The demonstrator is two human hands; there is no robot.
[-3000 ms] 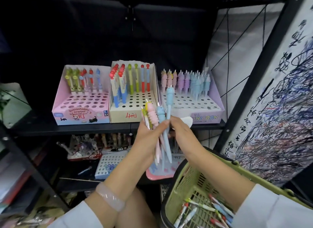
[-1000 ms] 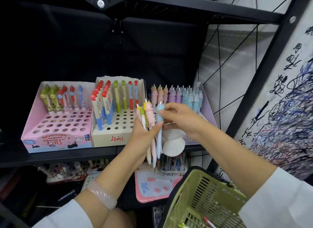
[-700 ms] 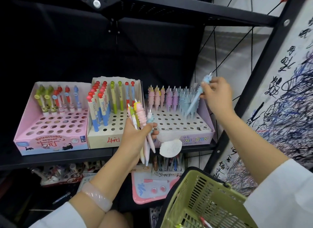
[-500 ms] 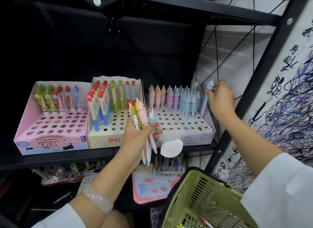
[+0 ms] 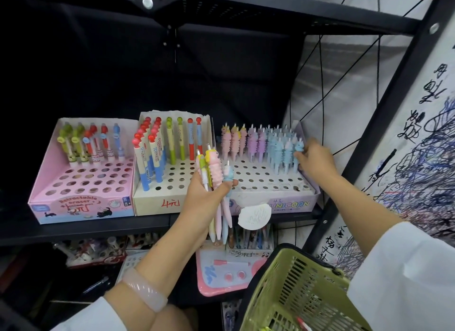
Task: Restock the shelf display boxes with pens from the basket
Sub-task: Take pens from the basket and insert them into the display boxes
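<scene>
In the head view, the left hand (image 5: 206,195) is gripping a bundle of pens (image 5: 218,188) upright in front of the shelf (image 5: 86,228), its fingers wrapped closed around the barrels; the bundle is showing a pink ribbed pen, a blue unicorn-topped one and yellow-green ones, with the tips hanging below the palm. The right hand (image 5: 316,159) is reaching to the far right end of the lilac unicorn box (image 5: 290,204), its fingers (image 5: 299,156) pinching a blue unicorn pen (image 5: 296,156) that is standing upright at the end of the blue row, its lower end at the perforated top. In that box pink, purple and blue pens are filling the back rows while the front holes are sitting open. The cream middle box (image 5: 157,202) is touching it on the left, carrying red-capped and green pens, and the pink eraser box (image 5: 81,205) is standing beside that. The green basket (image 5: 295,289) is sitting at the lower right, under the right forearm, with only a few pens just showing at its bottom edge. A pale bracelet (image 5: 145,293) is circling the left wrist.
</scene>
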